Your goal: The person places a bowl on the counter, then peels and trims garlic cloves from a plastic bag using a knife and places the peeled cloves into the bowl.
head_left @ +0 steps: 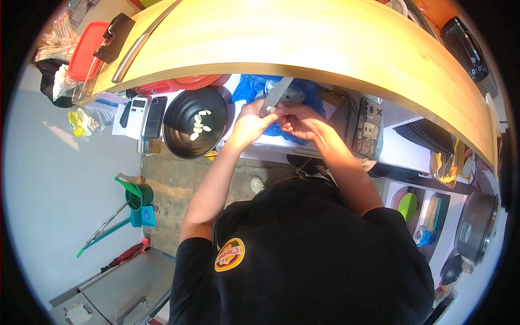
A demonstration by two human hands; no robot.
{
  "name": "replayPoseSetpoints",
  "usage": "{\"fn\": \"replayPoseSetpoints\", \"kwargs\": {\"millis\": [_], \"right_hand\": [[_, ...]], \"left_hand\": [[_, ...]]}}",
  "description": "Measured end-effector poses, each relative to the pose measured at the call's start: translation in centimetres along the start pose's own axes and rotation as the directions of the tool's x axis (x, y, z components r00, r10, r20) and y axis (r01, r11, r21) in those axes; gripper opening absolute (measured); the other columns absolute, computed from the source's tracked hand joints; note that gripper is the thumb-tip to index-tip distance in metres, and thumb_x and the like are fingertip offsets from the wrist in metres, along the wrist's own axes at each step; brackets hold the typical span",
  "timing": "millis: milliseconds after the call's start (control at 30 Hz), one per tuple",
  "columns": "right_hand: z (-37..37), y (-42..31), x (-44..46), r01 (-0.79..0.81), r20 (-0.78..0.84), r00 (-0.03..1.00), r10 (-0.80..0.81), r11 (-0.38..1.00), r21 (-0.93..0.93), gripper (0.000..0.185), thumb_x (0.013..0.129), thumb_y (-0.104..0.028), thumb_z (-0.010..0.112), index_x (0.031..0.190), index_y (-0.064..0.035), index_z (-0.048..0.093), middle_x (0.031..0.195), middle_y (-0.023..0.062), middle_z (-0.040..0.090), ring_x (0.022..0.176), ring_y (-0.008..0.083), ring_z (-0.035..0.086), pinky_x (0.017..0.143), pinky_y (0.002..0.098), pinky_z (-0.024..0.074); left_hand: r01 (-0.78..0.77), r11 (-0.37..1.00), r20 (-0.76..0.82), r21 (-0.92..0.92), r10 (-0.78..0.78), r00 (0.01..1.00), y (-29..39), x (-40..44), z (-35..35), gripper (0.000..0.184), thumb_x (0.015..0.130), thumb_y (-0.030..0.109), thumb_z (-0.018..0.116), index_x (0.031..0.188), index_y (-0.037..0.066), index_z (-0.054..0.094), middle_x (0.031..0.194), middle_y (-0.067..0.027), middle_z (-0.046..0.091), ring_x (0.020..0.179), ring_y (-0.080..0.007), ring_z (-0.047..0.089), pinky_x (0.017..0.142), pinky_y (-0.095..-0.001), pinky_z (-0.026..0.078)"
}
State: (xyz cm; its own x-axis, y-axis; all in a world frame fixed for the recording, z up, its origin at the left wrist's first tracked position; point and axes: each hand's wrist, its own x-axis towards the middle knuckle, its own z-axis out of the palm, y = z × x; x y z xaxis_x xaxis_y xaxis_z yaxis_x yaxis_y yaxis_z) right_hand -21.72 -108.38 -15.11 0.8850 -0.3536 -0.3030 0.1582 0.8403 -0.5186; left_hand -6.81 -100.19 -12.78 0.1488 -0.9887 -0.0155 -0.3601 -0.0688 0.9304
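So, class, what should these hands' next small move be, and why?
Probably work the knife gently over the pale piece at the fingertips: the left hand and right hand meet there, and similar pieces lie in the black bowl.

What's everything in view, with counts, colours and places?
wooden top: one, yellow, across the top
long knife: one, silver, on wood
blade: one, grey, upper centre
bowl: one, black, left of blade
cloves: several, white, inside bowl
calculator: one, white, left of bowl
phones: two, dark, either side
bag: one, blue, behind blade
lid: one, red, upper left
bucket: one, green, floor
pot: one, grey, far right
Rest: too unclear
shirt: one, black, bottom
left hand, right hand: two, bare, by blade
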Motion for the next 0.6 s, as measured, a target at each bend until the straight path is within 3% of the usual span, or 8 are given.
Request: {"fn": "replayPoseSetpoints", "kwargs": {"millis": [167,267,367,467,600], "right_hand": [[0.0,0.0,0.0,-0.033,-0.036,0.999,0.033,0.999,-0.002,0.017,0.089,-0.019,0.054,0.081,-0.0037,0.054,0.064,0.0031,0.050,0.054,0.0106,0.046,0.047,0.0237,0.0373],[-0.6,-0.3,0.2,-0.112,0.043,0.993,0.111,0.994,0.017,0.017,0.089,-0.019,0.054,0.081,-0.0035,0.053,0.064,0.0030,0.050,0.055,0.0106,0.046,0.047,0.0239,0.0376],[-0.1,0.1,0.2,-0.032,-0.005,0.999,0.033,0.999,0.042,0.017,0.089,-0.019,0.054,0.080,-0.0040,0.053,0.063,0.0028,0.049,0.054,0.0104,0.046,0.047,0.0234,0.0376],[0.3,0.3,0.1,0.011,0.007,1.000,-0.011,1.000,0.011,0.016,0.089,-0.018,0.054,0.080,-0.0049,0.052,0.062,0.0029,0.049,0.053,0.0103,0.046,0.047,0.0229,0.0376],[0.3,0.0,-0.1,-0.063,-0.057,0.996,0.065,0.997,0.044,0.010,0.086,-0.011,0.056,0.079,-0.0065,0.052,0.061,0.0029,0.050,0.052,0.0103,0.047,0.044,0.0234,0.0372]], "left_hand": [[-0.005,0.999,0.025,-0.036,0.006,1.000,-0.6,-0.1,0.0,0.027,0.079,0.022,0.066,0.093,0.000,0.060,0.070,-0.0015,0.057,0.062,-0.0069,0.045,0.057,-0.0245,0.040],[0.005,0.998,0.043,0.058,-0.008,0.999,-0.6,-0.1,-0.3,0.030,0.078,0.024,0.067,0.094,0.000,0.060,0.071,-0.0029,0.059,0.063,-0.0078,0.047,0.058,-0.0250,0.041],[0.031,0.995,-0.048,0.093,-0.026,0.999,0.9,-0.6,-0.2,0.034,0.076,0.028,0.068,0.096,0.001,0.061,0.078,-0.0109,0.065,0.068,-0.0158,0.059,0.064,-0.0295,0.046],[0.023,0.986,-0.089,0.167,-0.008,0.996,0.8,-0.5,0.0,0.035,0.076,0.029,0.068,0.097,0.002,0.061,0.078,-0.0115,0.065,0.067,-0.0162,0.059,0.063,-0.0299,0.047],[-0.030,0.996,-0.051,0.089,0.034,0.998,0.3,-0.5,0.2,0.035,0.076,0.031,0.067,0.094,0.002,0.061,0.071,-0.0089,0.062,0.062,-0.0139,0.053,0.059,-0.0286,0.043]]}}
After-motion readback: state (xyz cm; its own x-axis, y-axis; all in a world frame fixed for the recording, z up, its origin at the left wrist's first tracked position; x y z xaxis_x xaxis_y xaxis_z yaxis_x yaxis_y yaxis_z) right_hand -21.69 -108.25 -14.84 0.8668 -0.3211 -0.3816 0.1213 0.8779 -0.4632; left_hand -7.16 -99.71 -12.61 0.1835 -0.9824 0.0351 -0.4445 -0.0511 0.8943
